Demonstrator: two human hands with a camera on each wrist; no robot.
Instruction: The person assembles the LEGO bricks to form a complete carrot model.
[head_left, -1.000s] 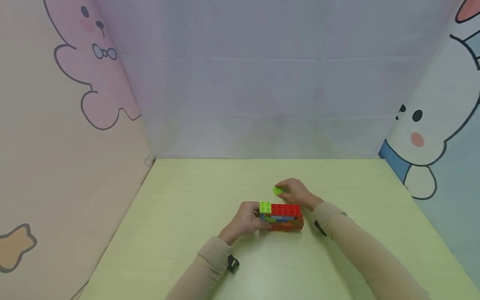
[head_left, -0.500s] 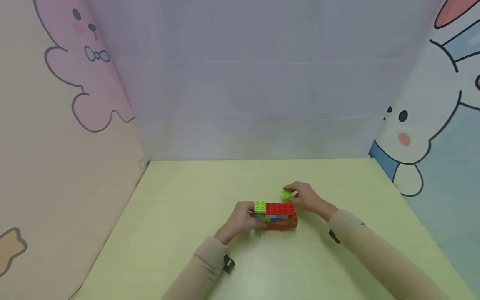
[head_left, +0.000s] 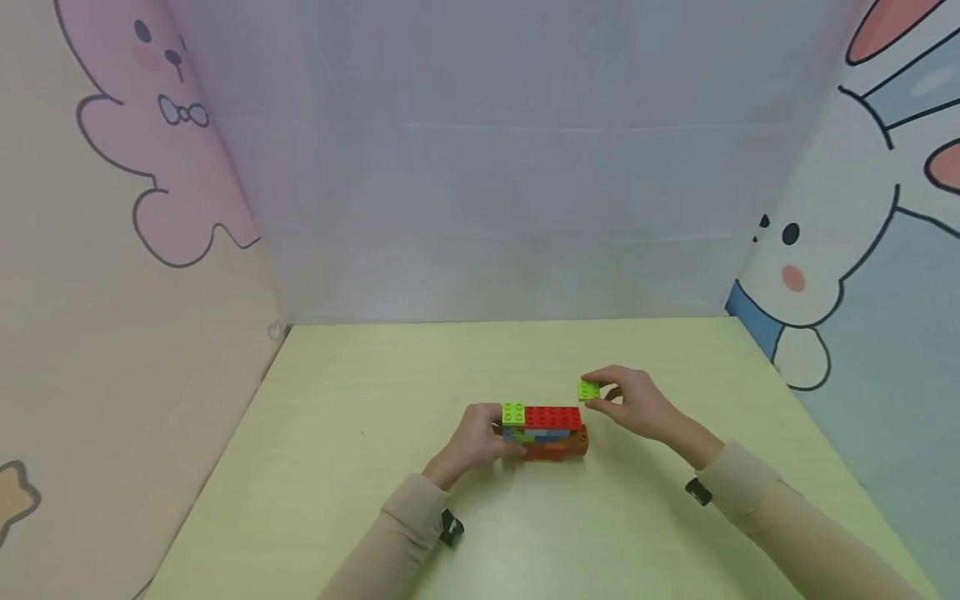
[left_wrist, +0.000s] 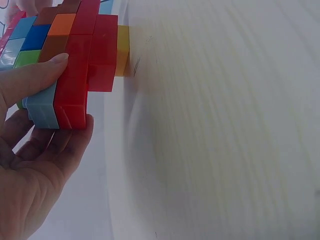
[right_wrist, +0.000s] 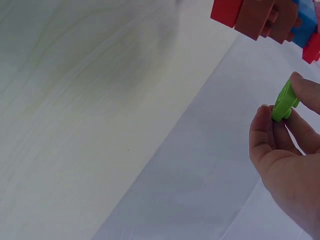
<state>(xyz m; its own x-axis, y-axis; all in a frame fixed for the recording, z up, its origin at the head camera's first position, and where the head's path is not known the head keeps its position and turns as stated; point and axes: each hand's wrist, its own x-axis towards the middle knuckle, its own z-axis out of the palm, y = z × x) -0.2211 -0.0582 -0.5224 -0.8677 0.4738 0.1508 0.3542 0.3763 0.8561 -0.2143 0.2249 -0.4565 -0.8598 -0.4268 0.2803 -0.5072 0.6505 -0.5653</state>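
Note:
My left hand point(head_left: 474, 437) grips the left end of a block build point(left_wrist: 75, 70) made of stacked toy bricks. Its thumb lies on the near face and its fingers curl under and behind. Rows of red, brown, orange, blue, grey-blue and green show in the left wrist view. The build's top carries a lime-green brick point(head_left: 513, 413) at the left and a red brick point(head_left: 552, 417) beside it. My right hand point(head_left: 637, 404) pinches a small flat lime-green brick point(head_left: 588, 390), studs showing, between thumb and fingers. That brick is apart from the build, behind its right end.
A pale yellow-green table point(head_left: 360, 500) lies beneath both hands. Its back edge meets a plain pale curtain point(head_left: 465, 208). Panels with cartoon animals point(head_left: 802, 250) stand on either side. A black strap point(head_left: 451, 528) is on each wrist.
My right hand has drawn to the right with the lime-green brick, turning it so its studs show more. The left hand keeps its grip on the build. The head view has shifted slightly.

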